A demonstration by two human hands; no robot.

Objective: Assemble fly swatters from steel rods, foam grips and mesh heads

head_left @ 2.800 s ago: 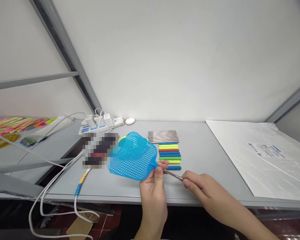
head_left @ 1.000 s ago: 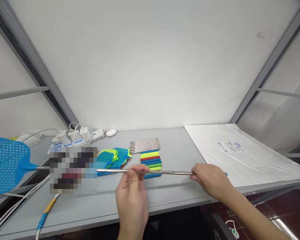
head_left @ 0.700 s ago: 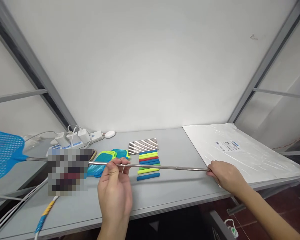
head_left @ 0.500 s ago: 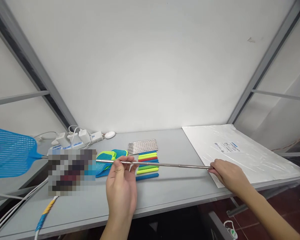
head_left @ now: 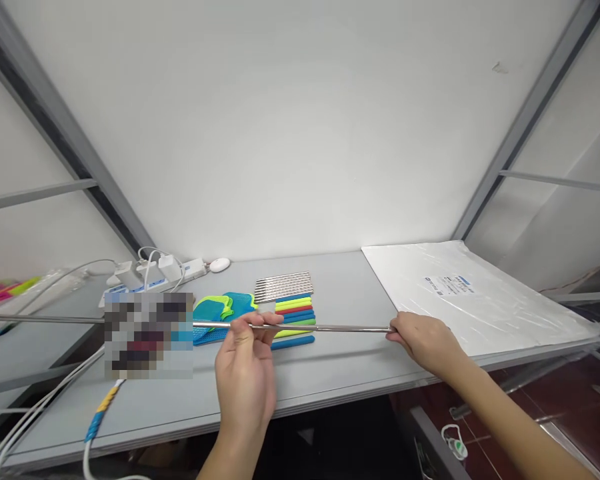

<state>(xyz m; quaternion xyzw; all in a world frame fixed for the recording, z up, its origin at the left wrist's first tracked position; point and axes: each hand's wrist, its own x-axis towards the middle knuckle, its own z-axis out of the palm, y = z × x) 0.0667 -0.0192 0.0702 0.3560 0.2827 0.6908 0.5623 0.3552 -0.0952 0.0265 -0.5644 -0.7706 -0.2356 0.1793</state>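
A long thin metal telescopic rod point(head_left: 350, 328), the shaft of a fly swatter, runs level above the table from the left picture edge to my right hand. My left hand point(head_left: 247, 360) is closed around its middle, palm up, with thumb and fingers pinching it. At the right end, my right hand point(head_left: 425, 340) grips the rod from above and covers its tip. The swatter's blue head is out of view. Behind my left hand lie blue and green mesh swatter heads point(head_left: 213, 310), coloured handle sleeves point(head_left: 295, 310) in a row, and several short metal rods point(head_left: 283, 285).
A white wrapped panel point(head_left: 475, 300) lies on the table's right side. At the back left are a power strip with white plugs point(head_left: 169, 268) and a white oval device point(head_left: 220, 265). Cables point(head_left: 103, 407) trail down the left. A blurred patch point(head_left: 149, 337) covers part of the left.
My right hand has moved left, toward my left hand, and the rod between them is shorter. The blue swatter head has slid out of view to the left.
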